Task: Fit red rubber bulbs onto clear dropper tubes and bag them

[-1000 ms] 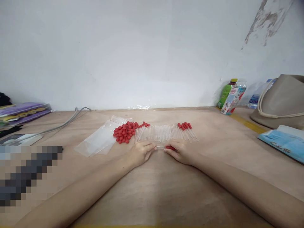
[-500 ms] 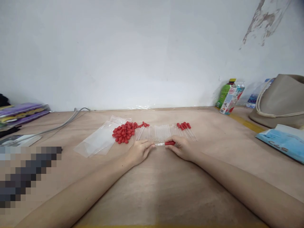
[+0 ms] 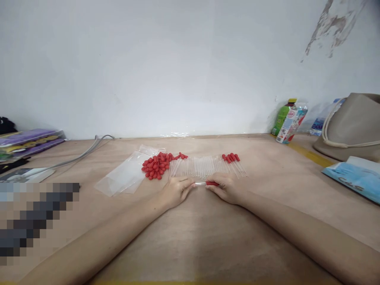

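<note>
Between my hands lies a clear glass dropper tube (image 3: 200,183), held level. My left hand (image 3: 178,190) pinches its left end. My right hand (image 3: 227,187) is closed on a red rubber dropper bulb (image 3: 211,183) at the tube's right end; how far the tube sits inside it is hidden. Just beyond, a row of clear dropper tubes (image 3: 203,166) lies side by side on the table. Several droppers with red bulbs (image 3: 231,157) rest at the row's right end. To its left is a heap of loose red bulbs (image 3: 156,166).
Clear plastic bags (image 3: 118,178) lie left of the heap. A grey cable (image 3: 80,155) and purple packets (image 3: 32,140) are farther left. At the right stand drink bottles (image 3: 292,122), a beige bag (image 3: 353,122) and a blue packet (image 3: 356,178). A white wall (image 3: 178,67) closes off the back.
Both hands have come slightly nearer to me with the tube and bulb between them. The grip of each hand looks the same, and the view has shifted a little.
</note>
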{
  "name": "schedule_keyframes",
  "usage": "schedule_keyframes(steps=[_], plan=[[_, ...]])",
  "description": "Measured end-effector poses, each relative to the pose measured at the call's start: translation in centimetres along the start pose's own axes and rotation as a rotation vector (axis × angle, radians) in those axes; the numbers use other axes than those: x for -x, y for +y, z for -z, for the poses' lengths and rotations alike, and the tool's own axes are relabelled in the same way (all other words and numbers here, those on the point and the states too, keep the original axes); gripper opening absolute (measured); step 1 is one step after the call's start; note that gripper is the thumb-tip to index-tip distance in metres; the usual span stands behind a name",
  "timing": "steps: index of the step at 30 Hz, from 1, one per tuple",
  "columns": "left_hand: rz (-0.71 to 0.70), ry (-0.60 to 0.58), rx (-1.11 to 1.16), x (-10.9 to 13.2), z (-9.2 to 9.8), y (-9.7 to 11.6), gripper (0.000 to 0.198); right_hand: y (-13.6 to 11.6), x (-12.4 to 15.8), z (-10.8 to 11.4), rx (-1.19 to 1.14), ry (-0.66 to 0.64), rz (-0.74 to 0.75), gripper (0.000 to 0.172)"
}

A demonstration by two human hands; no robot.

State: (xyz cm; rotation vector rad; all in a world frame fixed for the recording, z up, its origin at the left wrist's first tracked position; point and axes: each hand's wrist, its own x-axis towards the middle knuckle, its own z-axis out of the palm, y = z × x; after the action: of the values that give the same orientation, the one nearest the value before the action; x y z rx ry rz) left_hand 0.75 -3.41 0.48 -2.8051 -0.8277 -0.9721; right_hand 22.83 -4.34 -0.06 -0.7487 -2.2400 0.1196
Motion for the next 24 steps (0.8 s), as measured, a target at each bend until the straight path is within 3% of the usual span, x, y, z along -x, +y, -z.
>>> schedule_keyframes(steps=[6,11,19,24], plan=[[-0.002,-0.001,-0.009,-0.1,0.0,0.1,0.024,0.0,-0.2,0.1,-0.016,-0.035,-0.053,0.013],[0.060,0.015,0.001,-0.2,0.0,0.1,0.024,0.4,-0.7,0.4,-0.230,-0.009,-0.217,0.013],[0.027,0.024,0.010,-0.7,0.2,0.2,0.026,1.4,-1.8,-0.1,-0.629,0.302,-0.517,0.037],[0.086,-0.028,0.039,-0.9,0.2,0.3,0.027,5.2,-2.7,3.8,-0.460,0.495,-0.686,0.042]])
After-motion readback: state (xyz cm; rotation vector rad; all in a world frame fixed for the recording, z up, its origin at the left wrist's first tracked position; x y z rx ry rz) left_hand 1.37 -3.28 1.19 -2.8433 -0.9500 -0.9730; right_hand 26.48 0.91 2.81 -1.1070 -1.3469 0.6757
